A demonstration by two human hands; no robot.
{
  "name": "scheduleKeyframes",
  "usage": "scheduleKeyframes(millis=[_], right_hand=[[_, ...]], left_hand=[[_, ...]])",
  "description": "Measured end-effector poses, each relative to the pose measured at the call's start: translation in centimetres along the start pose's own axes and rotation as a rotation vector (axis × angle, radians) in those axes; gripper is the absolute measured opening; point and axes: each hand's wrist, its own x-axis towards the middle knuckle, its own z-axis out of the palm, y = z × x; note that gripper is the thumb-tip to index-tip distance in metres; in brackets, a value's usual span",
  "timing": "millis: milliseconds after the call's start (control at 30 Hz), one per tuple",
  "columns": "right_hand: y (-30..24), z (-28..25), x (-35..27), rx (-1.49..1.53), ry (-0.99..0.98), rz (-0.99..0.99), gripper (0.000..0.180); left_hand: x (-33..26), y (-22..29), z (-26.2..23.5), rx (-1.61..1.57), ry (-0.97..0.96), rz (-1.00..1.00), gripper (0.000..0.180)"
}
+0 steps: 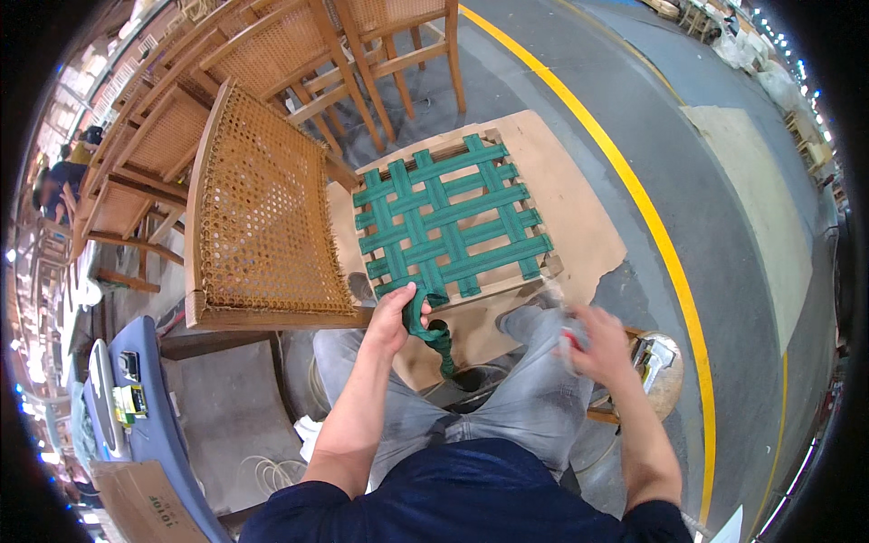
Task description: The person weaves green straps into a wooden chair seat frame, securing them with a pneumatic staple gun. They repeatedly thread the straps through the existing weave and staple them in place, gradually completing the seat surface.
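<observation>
Head view: left hand (391, 317) has its grip narrow, pinched on a green strap (439, 337) at the near left corner of the chair seat (444, 217); strap's loose part drops between the knees. Right hand (599, 346) is motion-blurred, just right of the seat's near right corner, over the thigh; its grip is closed round a blurred object (573, 340) with a red part, kind can't be told. Seat is right in front of the person, green webbing crisscrossed over a wooden frame. Cane chair back (267, 204) at seat's left, brown sheet (584, 226) below, round stool (667, 380) near right forearm, more cane chairs (272, 59) beyond, yellow floor line (625, 163) off right
</observation>
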Motion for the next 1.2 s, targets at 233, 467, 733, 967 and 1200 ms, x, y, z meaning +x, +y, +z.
scheduleKeyframes(millis=[233, 467, 733, 967, 1200], right_hand=[[0.3, 10.6, 11.8, -0.334, -0.436, -0.4, 0.06], [-0.8, 13.8, 15.3, -0.377, -0.551, -0.574, 0.054], [-0.4, 14.2, 14.6, -0.305, -0.576, -0.587, 0.042], [3.2, 8.6, 4.1, -0.011, -0.049, 0.016, 0.045], [8.1, -0.2, -11.2, 0.123, 0.781, 1.003, 0.046]], left_hand=[[0.3, 0.6, 1.2, 0.055, 0.005, -0.032, 0.029], [-0.7, 0.3, 0.4, 0.055, 0.028, -0.067, 0.027], [-2.0, 1.3, 0.9, 0.09, -0.005, 0.0, 0.024], [-1.1, -0.2, 4.3, 0.175, -0.128, 0.034, 0.024], [4.6, -4.1, 0.2, 1.023, -0.123, 0.248, 0.03]])
